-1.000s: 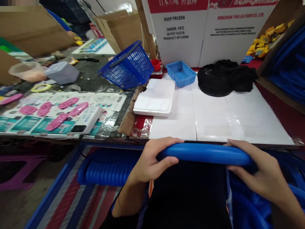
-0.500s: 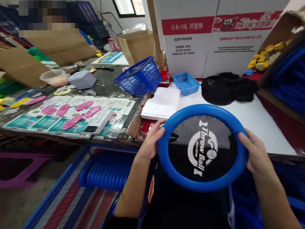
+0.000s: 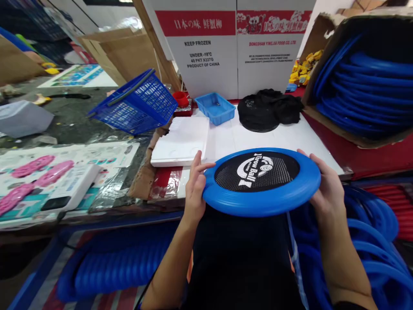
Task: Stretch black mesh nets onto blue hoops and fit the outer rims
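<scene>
Both grips are closed on the rim of a blue disc (image 3: 262, 183) with a black mesh centre printed "Throw Ball"; the left hand (image 3: 194, 189) is pressed against its left edge with fingers raised along the rim, and the right hand (image 3: 325, 189) is wrapped round the right edge; the disc is held nearly flat, tilted slightly toward the camera, just above the near edge of the white table (image 3: 300, 137). It is judged light, with a stiff ring and a soft, yielding mesh, so it is best taken by the rim at opposite sides and not by the netting. Below, stacks of blue rings (image 3: 109, 262) are seen by the lap; further off, a white foam tray (image 3: 180, 141) is lying on the table, then a small blue tray (image 3: 215, 107) and a heap of black mesh (image 3: 267, 111); a blue basket (image 3: 137, 103) is tipped at the left; a carton of blue rings (image 3: 364, 86) stands at the right; white printed boxes (image 3: 226, 43) close the back.
</scene>
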